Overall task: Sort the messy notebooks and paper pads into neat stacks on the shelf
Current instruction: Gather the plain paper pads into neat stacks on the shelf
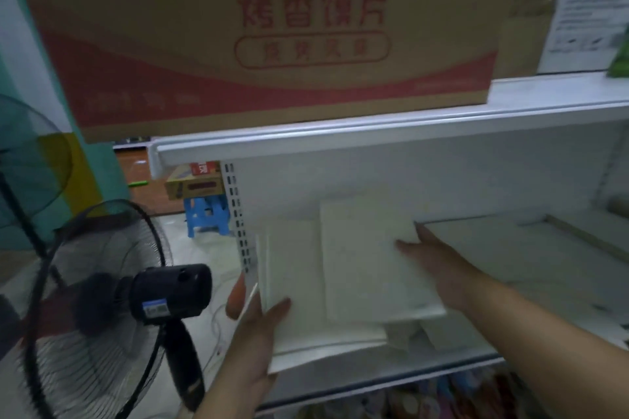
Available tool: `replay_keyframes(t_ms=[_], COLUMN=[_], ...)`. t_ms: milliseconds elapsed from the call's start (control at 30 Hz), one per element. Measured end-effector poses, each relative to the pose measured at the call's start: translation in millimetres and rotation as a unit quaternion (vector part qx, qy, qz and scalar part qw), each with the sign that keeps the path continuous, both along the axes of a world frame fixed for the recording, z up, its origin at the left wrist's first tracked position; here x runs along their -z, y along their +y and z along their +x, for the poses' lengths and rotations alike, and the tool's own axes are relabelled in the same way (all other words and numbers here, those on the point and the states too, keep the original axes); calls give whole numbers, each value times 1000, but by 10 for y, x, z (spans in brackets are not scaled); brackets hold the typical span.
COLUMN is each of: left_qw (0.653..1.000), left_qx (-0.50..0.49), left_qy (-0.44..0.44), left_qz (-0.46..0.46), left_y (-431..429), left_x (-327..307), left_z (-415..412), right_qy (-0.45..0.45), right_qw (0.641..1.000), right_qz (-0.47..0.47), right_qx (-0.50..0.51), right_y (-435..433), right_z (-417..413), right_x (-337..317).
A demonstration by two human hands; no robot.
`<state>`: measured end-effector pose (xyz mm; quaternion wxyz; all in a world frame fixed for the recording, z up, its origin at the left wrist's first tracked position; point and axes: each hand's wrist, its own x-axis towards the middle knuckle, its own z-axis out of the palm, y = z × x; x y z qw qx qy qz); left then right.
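The white shelf (510, 355) carries pale notebooks and paper pads lying flat. At the shelf's 7 o'clock corner, the left hand (253, 333) grips the near-left edge of a white pad (296, 282), thumb on top, fingers beneath. At 3 o'clock from it, the right hand (439, 265) lies flat with fingers spread on a second white pad (364, 262), which overlaps the first. A cardboard box (272, 31) sits at 12 o'clock, a black fan (102, 303) at 9 o'clock.
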<state>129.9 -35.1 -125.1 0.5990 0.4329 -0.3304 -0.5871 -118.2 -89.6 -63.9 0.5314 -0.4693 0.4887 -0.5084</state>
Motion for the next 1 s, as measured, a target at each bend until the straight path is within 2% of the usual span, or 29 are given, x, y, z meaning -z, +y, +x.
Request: replay_keyframes(t_ms=[133, 267, 333, 400, 467, 633, 767, 900, 1000], left_qw=[997, 991, 984, 972, 958, 952, 972, 976, 972], left_qx=[68, 134, 173, 218, 254, 276, 207, 198, 217], left_qy=[-19, -11, 18, 69, 83, 30, -24, -41, -47], left_qz=[14, 22, 26, 58, 99, 126, 107, 81, 83], left_y=[2, -41, -62, -65, -94, -63, 10, 88, 106], left_x=[-159, -182, -162, -191, -230, -227, -102, -30, 26], left_z=[-605, -1126, -1461, -1820, -2190, -3231, -4042, -4657, -4979], right_qy=[-25, -69, -70, -53, -26, 10, 19, 16, 30], right_qw=[998, 994, 993, 993, 995, 996, 993, 990, 992], right_qz=[56, 74, 75, 61, 41, 32, 55, 68, 78], right_qx=[-21, 28, 60, 82, 84, 83, 102, 121, 92], right_y=[86, 247, 294, 375, 484, 701, 858, 965, 1013], right_z=[-101, -625, -995, -1372, -1729, -2535, -3214, -3799, -4147], right_x=[150, 212, 226, 213, 195, 195, 168, 192, 190])
